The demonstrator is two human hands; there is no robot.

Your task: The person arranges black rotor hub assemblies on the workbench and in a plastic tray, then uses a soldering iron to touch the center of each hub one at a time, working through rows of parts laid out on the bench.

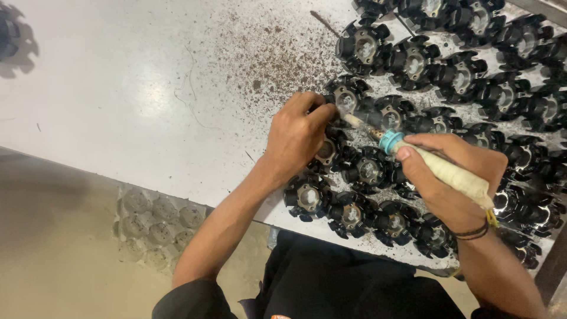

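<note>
Several black round motor-like parts with metal centres lie in rows on a white table (147,88). My left hand (293,137) grips one black part (346,97) near the left end of the rows, fingers pinched on its rim. My right hand (452,177) holds a soldering iron (413,155) with a tape-wrapped handle and a teal collar. Its tip points up and left and meets the part under my left fingers. A dark band sits on my right wrist.
More black parts (458,71) fill the table's right side up to the far edge. Brown specks and debris (271,56) scatter beside them. A clear blister tray (155,224) lies on the floor below the table edge. A dark object (9,38) sits at top left.
</note>
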